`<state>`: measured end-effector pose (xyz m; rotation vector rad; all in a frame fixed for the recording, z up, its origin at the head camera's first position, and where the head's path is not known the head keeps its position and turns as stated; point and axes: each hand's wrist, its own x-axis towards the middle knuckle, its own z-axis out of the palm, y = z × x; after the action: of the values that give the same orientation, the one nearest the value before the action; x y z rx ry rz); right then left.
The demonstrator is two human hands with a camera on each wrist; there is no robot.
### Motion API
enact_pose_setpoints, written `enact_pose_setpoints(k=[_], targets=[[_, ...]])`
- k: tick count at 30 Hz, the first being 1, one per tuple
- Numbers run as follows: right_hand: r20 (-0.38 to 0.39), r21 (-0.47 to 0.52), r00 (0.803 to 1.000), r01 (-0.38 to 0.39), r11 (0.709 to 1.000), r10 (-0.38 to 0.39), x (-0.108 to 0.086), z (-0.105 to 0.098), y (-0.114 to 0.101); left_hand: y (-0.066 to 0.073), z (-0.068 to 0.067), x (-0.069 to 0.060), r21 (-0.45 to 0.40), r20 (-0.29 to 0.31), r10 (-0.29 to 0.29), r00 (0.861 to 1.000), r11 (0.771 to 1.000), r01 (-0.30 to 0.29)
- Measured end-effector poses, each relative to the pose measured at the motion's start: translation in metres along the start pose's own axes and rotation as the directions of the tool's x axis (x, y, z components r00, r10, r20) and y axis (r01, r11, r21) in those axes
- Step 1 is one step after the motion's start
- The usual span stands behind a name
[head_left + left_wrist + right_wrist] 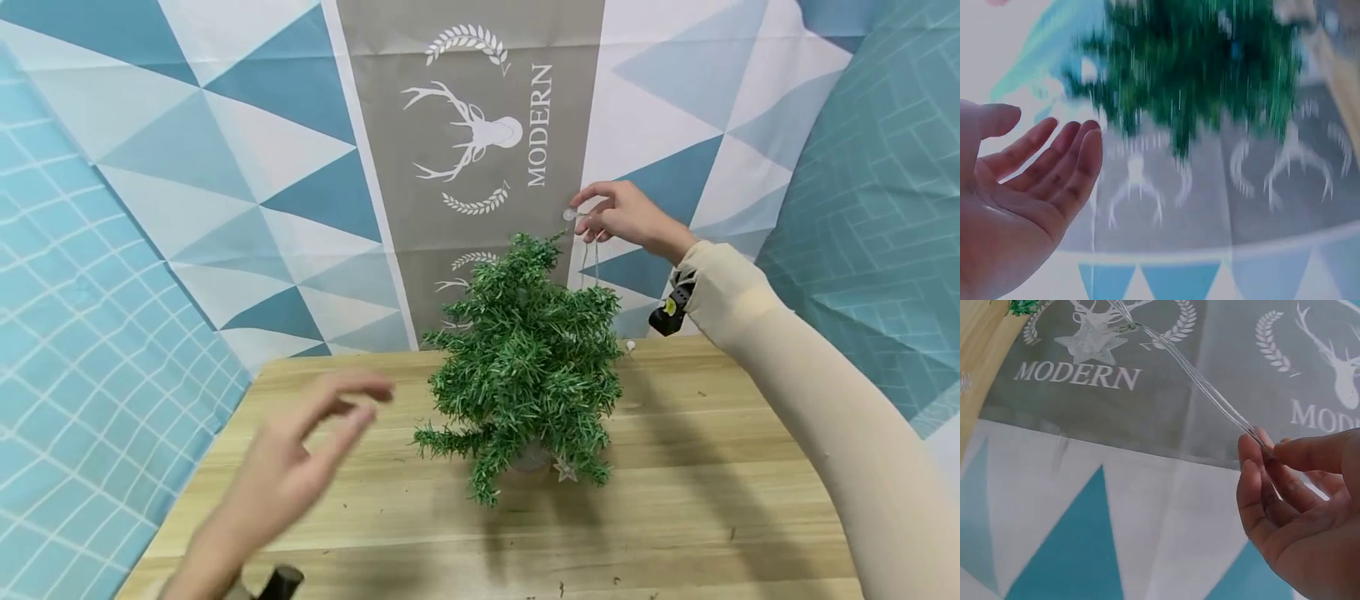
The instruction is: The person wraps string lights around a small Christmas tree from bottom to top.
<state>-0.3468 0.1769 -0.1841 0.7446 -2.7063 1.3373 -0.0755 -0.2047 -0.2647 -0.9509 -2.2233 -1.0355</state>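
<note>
My right hand (622, 217) is raised beside the top of a small green artificial Christmas tree (525, 358). Between thumb and fingertips it pinches the thin clear wires of a string light (1210, 394). In the right wrist view, a clear star (1092, 342) is at the far end of these wires. A small round clear piece (570, 214) shows by the fingers in the head view. My left hand (281, 467), blurred, is held left of the tree, apart from it, its fingers loosely bent with nothing in them.
A star (565, 470) shows under the tree's lower front branches, and a small white ball (630, 345) lies at its right. The tree stands on a wooden table (690, 500) with several brown scraps. Patterned cloth (472, 50) hangs behind; blue tiled-pattern cloth (82, 333) rises at left.
</note>
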Motion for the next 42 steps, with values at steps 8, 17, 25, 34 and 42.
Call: enact_pose_setpoints(k=[8,17,25,34,42], targets=[[-0.131,-0.108,0.989,0.054,0.993,-0.068,-0.004,0.005,-0.005,-0.048,-0.024,0.051,-0.011,-0.030,-0.186,0.982,0.982,0.186],[-0.142,0.133,0.984,0.128,0.983,-0.109,0.002,0.023,-0.023,-0.083,-0.014,0.108,-0.115,0.095,-0.253,0.963,0.958,0.264],[-0.040,0.238,0.991,0.132,0.962,-0.126,0.003,0.030,-0.045,-0.091,-0.007,0.158,-0.317,0.144,-0.271,0.952,0.899,0.303],[0.061,0.234,0.983,0.156,0.960,-0.175,0.006,0.036,-0.064,-0.085,0.003,0.200,-0.423,0.285,-0.268,0.920,0.826,0.372],[0.146,0.295,0.968,0.156,0.943,-0.206,0.009,0.039,-0.070,-0.092,0.022,0.220,-0.497,0.441,-0.249,0.862,0.732,0.466]])
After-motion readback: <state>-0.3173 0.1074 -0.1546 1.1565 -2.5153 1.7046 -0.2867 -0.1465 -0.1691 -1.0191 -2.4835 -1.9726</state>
